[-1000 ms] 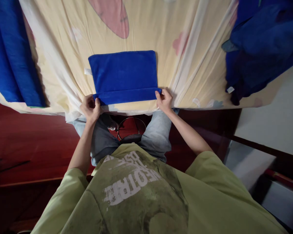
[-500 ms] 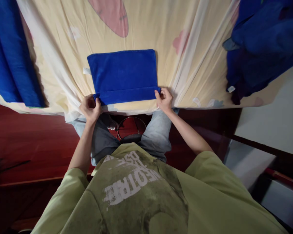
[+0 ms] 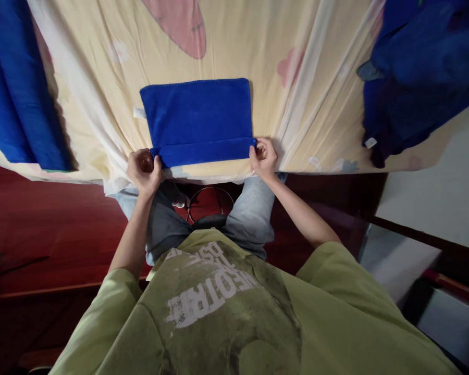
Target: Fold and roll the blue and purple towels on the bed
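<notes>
A blue cloth (image 3: 201, 117) lies flat on the pale yellow patterned sheet (image 3: 242, 47), with its near edge folded over in a narrow strip. My left hand (image 3: 144, 169) pinches the near left corner of the cloth between thumb and fingers. At the near right corner, my right hand (image 3: 263, 158) holds the fold in a similar pinch. A small white tag (image 3: 139, 112) sticks out from the cloth's left side.
Folded blue fabric (image 3: 27, 94) lies at the far left of the sheet. A crumpled heap of blue fabric (image 3: 422, 78) is at the right. The sheet's near edge hangs just above my legs (image 3: 250, 213).
Both hands keep their pinch on the cloth's near corners. The folded strip and my right hand have shifted very slightly away from me.
</notes>
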Demonstrator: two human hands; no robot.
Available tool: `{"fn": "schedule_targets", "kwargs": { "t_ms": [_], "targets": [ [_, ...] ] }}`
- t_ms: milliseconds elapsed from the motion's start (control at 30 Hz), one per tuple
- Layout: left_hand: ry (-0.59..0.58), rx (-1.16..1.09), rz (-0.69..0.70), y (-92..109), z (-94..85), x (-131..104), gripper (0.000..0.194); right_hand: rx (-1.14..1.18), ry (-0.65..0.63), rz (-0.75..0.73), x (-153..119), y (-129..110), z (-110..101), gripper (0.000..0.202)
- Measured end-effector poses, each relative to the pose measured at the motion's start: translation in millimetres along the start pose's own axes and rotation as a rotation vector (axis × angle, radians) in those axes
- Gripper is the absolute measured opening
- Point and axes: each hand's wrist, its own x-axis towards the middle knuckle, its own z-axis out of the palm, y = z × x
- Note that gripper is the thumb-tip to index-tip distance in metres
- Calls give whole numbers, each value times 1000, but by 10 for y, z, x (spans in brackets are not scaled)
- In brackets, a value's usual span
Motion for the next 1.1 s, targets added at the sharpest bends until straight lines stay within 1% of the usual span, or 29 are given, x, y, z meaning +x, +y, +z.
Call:
{"fn": "schedule_targets", "kwargs": {
  "t_ms": [100,167,267,367,467,600,700,800,867,933,1100],
  "targets": [
    [7,24,1,-29,3,11,41,-30,21,-63,-4,15,-17,43],
    [19,36,23,-38,-1,22,38,-79,4,-111,-12,32,-33,39],
    [28,44,140,-43,-12,35,29,-182,-34,-185,-28,46,-46,30],
    [-15,33,242,-51,-10,38,21,-249,-113,-233,-31,32,-50,29],
    [-83,-9,255,-60,1,33,18,-224,-196,-265,-9,-2,-58,30],
    [-207,10,228,-25,-36,36,26,-178,-247,-308,32,-65,-94,33],
    [-304,79,255,31,-107,62,42,-172,-276,-328,51,-116,-132,34],
    [-376,112,292,66,-157,98,57,-190,-299,-311,67,-155,-150,33],
    [-385,106,306,68,-162,117,60,-198,-300,-291,83,-171,-145,35],
    [-374,88,308,63,-154,129,58,-187,-283,-284,105,-180,-135,38],
    [-337,34,280,60,-140,136,46,-150,-207,-254,129,-141,-106,35]
  ]
}}
